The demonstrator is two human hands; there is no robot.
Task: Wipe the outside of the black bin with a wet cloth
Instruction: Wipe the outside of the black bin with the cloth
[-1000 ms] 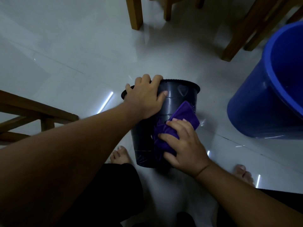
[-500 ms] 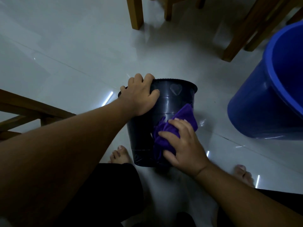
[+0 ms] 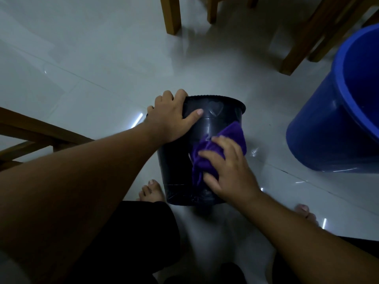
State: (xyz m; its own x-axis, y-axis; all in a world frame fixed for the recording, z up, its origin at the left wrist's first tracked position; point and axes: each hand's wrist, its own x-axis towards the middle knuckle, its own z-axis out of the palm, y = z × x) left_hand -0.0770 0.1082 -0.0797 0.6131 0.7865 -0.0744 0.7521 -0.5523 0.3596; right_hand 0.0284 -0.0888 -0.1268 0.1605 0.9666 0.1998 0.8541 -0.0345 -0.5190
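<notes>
The blue bucket (image 3: 328, 128) is cut off at right; the black bin's (image 3: 178, 171) far side is hidden.

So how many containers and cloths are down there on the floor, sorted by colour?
Black: 1, the black bin
Blue: 1, the blue bucket
Purple: 1, the purple cloth, pressed on the bin by the right hand
Total: 3

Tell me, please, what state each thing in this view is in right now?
black bin: upright on the floor, gripped at the rim
purple cloth: bunched, pressed against the bin's side
left hand: clasping the bin's rim
right hand: pressing on the cloth
blue bucket: upright, untouched, contents not visible
</notes>
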